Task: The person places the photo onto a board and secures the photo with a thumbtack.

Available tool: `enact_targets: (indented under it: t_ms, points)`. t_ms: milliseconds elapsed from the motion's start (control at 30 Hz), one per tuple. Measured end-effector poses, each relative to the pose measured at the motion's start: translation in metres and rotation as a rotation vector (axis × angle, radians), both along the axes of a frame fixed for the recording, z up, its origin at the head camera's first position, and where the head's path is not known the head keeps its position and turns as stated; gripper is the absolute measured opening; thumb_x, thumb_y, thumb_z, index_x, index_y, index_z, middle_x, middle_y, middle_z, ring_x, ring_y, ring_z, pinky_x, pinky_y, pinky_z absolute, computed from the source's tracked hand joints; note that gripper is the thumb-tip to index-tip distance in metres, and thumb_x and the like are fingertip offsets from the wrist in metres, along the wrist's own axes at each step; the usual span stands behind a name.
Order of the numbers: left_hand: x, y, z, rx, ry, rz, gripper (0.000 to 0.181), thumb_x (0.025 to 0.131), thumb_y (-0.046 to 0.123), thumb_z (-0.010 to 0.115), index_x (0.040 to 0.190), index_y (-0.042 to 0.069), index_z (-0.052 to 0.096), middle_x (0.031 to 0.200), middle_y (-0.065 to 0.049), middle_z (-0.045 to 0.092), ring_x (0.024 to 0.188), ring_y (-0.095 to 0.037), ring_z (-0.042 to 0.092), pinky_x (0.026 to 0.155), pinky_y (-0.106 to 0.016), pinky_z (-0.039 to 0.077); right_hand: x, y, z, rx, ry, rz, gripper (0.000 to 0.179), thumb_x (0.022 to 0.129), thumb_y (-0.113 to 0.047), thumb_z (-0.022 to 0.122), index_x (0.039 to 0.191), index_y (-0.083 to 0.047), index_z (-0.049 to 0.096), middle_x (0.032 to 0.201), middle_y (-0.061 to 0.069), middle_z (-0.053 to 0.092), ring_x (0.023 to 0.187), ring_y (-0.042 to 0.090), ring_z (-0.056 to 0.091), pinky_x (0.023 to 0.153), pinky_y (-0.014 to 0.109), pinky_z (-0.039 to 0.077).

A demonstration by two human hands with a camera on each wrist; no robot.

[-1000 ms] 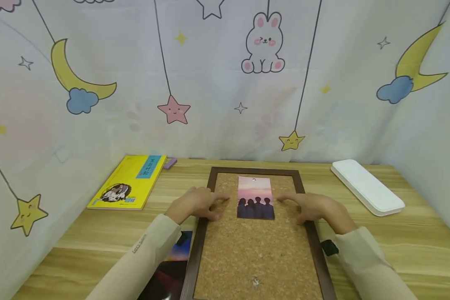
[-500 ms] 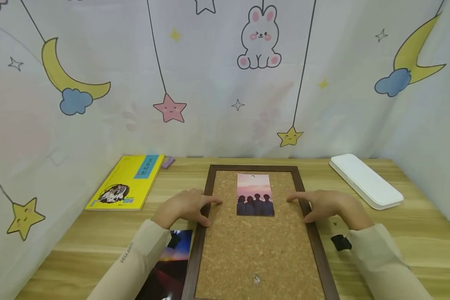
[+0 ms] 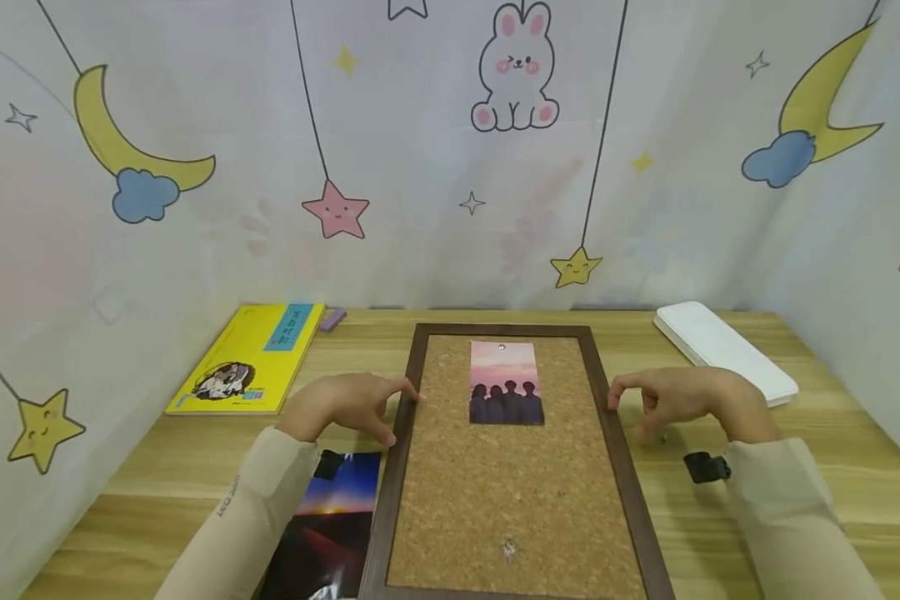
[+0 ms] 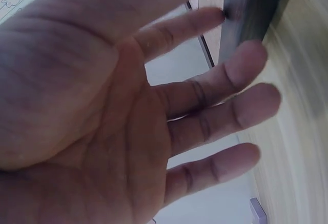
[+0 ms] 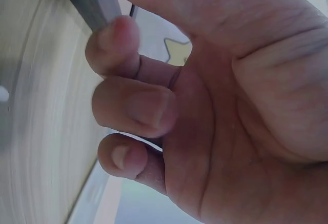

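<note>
A cork board (image 3: 517,492) in a dark brown wooden frame (image 3: 628,475) lies on the table. Near its top, a small photo (image 3: 506,383) of silhouetted people against a pink sky is fixed by a pin (image 3: 502,347). Another clear pin (image 3: 509,547) sits low on the cork. My left hand (image 3: 341,406), fingers mostly straight, touches the frame's left side with its index fingertip. On the other side, my right hand (image 3: 682,397) has its index fingertip at the frame's right edge. Its other fingers hang loosely curled, as the right wrist view shows, and hold nothing.
Left of the board lie photos of a sunset (image 3: 341,487) and a dark reddish scene (image 3: 330,550). A yellow book (image 3: 247,358) and a purple eraser-like block (image 3: 333,320) are at the back left. At the back right lies a white case (image 3: 720,346).
Both hands have drawn apart, from over the cork beside the photo out to the frame's left and right sides. The photo stays pinned in place. The head view has shifted slightly.
</note>
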State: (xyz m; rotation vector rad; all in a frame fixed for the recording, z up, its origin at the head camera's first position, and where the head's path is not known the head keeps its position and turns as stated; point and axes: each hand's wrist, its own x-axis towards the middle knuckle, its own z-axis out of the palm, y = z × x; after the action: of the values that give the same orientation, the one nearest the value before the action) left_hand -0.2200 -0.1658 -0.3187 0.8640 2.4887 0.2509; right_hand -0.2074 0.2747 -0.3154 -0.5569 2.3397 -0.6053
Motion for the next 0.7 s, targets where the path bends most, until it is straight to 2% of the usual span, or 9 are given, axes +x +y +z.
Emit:
enact_targets:
  t_ms: [100,200,400,600,700]
  points:
    - [-0.003,-0.003,-0.001,0.008,-0.011,0.011,0.057,0.086,0.024,0.081,0.130,0.014,0.047,0.077,0.001,0.058,0.066,-0.011,0.052,0.065,-0.029,0.044,-0.001,0.006,0.002,-0.009,-0.013,-0.008,0.027,0.089,-0.015,0.076,0.110,-0.014,0.058,0.068,0.000,0.049,0.062,0.013,0.041,0.058,0.027,0.034]
    - [-0.005,-0.005,-0.001,0.016,-0.037,0.036,0.054,0.086,0.024,0.081,0.127,0.015,0.047,0.077,0.000,0.059,0.066,-0.013,0.052,0.065,-0.030,0.043,-0.001,0.012,0.001,-0.033,-0.043,-0.034,0.021,0.089,-0.009,0.074,0.102,-0.009,0.058,0.073,0.003,0.054,0.064,0.015,0.045,0.059,0.028,0.035]
    - [-0.010,-0.013,-0.001,0.055,-0.088,0.050,0.049,0.086,0.027,0.081,0.122,0.013,0.050,0.087,-0.002,0.063,0.076,-0.014,0.057,0.072,-0.031,0.047,-0.006,0.023,-0.004,-0.062,-0.102,-0.064,0.019,0.085,0.001,0.072,0.093,-0.005,0.056,0.071,0.001,0.052,0.065,0.013,0.043,0.061,0.026,0.033]
    - [-0.013,-0.021,-0.003,-0.005,-0.104,0.050,0.043,0.086,0.031,0.081,0.116,0.012,0.058,0.097,-0.002,0.066,0.088,-0.016,0.060,0.082,-0.036,0.049,-0.008,0.029,-0.008,-0.036,-0.117,-0.079,0.018,0.085,-0.001,0.073,0.092,-0.004,0.057,0.073,0.001,0.052,0.067,0.014,0.045,0.063,0.027,0.036]
    - [-0.015,-0.021,-0.006,-0.032,-0.126,0.072,0.040,0.085,0.032,0.081,0.114,0.014,0.059,0.100,-0.003,0.066,0.092,-0.017,0.060,0.083,-0.037,0.049,-0.009,0.032,-0.011,-0.018,-0.131,-0.096,0.018,0.086,-0.001,0.073,0.092,-0.005,0.057,0.070,0.001,0.051,0.065,0.013,0.045,0.062,0.027,0.037]
